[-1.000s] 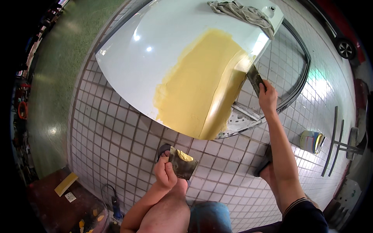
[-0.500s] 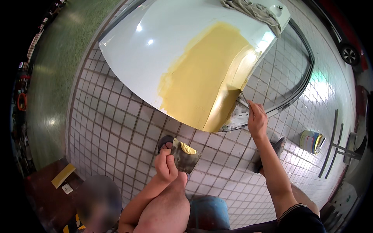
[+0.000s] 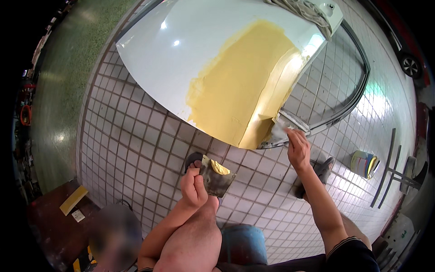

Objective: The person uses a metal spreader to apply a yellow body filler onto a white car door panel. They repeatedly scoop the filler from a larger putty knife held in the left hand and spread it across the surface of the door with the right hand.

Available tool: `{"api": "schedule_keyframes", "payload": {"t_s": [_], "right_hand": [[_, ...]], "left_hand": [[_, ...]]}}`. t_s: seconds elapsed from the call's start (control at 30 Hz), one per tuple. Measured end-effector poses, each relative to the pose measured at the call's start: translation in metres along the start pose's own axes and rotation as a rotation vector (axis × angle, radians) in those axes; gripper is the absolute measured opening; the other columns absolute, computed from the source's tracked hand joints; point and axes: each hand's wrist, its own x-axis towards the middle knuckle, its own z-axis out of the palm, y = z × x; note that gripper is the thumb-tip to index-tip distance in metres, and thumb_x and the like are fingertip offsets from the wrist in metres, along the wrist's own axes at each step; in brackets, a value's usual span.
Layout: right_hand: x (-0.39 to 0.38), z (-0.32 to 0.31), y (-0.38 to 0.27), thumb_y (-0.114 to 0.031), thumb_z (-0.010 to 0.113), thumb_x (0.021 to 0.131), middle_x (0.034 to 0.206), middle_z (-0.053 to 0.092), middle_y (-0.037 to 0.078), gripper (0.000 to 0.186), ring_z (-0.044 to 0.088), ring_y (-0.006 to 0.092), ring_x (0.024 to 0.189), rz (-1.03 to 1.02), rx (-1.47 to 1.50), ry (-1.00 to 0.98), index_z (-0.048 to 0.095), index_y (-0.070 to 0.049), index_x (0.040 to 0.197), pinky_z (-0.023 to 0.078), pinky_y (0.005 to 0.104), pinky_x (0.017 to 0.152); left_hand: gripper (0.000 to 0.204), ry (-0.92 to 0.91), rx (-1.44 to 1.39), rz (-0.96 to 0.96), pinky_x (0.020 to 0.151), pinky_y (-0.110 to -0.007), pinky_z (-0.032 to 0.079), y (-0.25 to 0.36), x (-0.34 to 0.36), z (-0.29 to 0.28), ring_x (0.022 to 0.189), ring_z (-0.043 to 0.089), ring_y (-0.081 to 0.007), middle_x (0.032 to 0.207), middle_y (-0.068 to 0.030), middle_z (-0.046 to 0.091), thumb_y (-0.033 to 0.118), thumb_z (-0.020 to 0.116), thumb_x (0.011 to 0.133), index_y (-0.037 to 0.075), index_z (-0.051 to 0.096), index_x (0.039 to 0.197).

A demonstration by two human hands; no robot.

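Note:
A white car door panel [image 3: 154, 59] lies ahead of me, a broad patch of yellow filler [image 3: 235, 86] spread over its right part, with a ridged band along the edge. My right hand [image 3: 300, 149] grips a thin spreader [image 3: 278, 127], partly smeared by motion, at the lower end of that band. Below the door my left hand [image 3: 194, 186] holds a dark flat plate [image 3: 215, 183] with a yellow dollop of filler [image 3: 219, 167] on it.
A grey rag [image 3: 303, 13] lies on the door. A can [image 3: 362, 164] and dark bars [image 3: 389, 167] are on the tiled floor at right, a red car [image 3: 405, 50] beyond. A blue drum [image 3: 242, 245] is below me; a maroon table [image 3: 50, 226] stands bottom left.
My right hand and spreader have moved down and left along the filler band to its lower end. The door appears higher and farther right in view. My left hand still holds the plate.

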Motion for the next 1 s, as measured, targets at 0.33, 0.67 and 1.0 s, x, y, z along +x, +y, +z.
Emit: {"api": "schedule_keyframes", "payload": {"t_s": [0.33,0.67,1.0], "right_hand": [[-0.018,-0.002,-0.014,0.012,0.058,0.075,0.106,0.069,0.014,0.041,0.064,0.0339,0.097,-0.070,0.027,-0.060,0.063,0.000,0.113,0.054,0.0400,0.082],[-0.034,-0.004,-0.036,0.014,0.058,0.073,0.108,0.069,0.014,0.042,0.064,0.0328,0.097,-0.118,0.042,-0.117,0.064,0.001,0.112,0.055,0.0391,0.081],[-0.053,-0.012,-0.057,0.012,0.062,0.071,0.091,0.069,0.009,0.034,0.063,0.0270,0.081,-0.085,0.068,-0.040,0.066,-0.002,0.102,0.052,0.0343,0.065]], "left_hand": [[0.021,0.010,0.006,0.016,0.067,-0.039,0.052,0.002,0.002,0.004,0.067,0.061,-0.0403,0.080,-0.0235,0.062,0.012,0.042,0.099,-0.004,0.054,0.096],[0.023,0.041,0.006,0.042,0.053,-0.035,0.039,0.000,0.004,0.012,0.055,0.048,-0.0261,0.067,-0.0131,0.050,0.017,0.042,0.101,-0.002,0.052,0.093],[0.024,0.057,0.022,0.079,0.051,-0.034,0.036,-0.005,0.005,0.015,0.056,0.046,-0.0210,0.068,-0.0103,0.048,0.019,0.042,0.100,-0.002,0.052,0.093]]}}
